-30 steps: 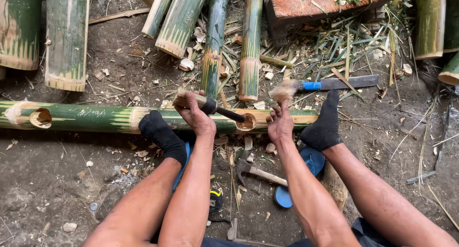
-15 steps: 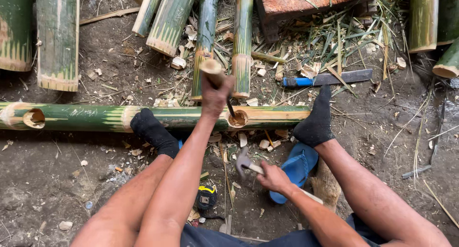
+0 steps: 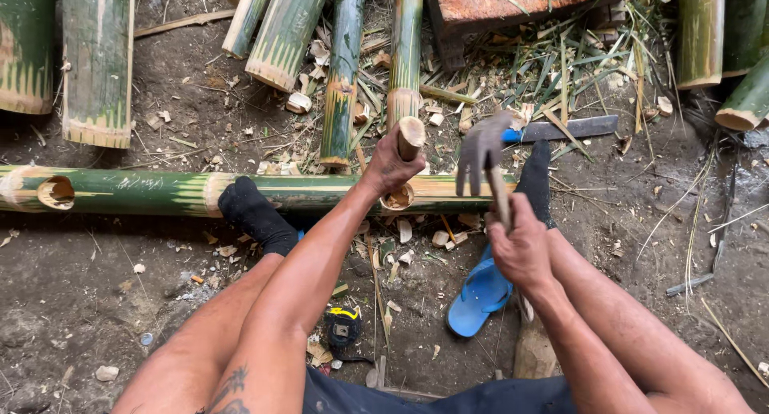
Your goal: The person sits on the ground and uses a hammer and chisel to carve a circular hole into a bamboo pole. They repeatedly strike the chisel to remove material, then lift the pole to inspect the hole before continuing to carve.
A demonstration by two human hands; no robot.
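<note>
Dirt ground (image 3: 120, 302): one hammer (image 3: 485, 154), one chisel (image 3: 410, 138).

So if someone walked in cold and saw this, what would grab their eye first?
Probably the raised claw hammer in the right hand, head up near the middle. Beside it the left hand holds a wooden-handled tool upright over a cut hole in the long green bamboo pole lying across the dirt, pinned under two black-socked feet. A bright blue sandal lies on the ground below.

Green bamboo pole (image 3: 160, 191) with pale bands — blue sandal (image 3: 478, 295), black socks (image 3: 255, 214).
</note>
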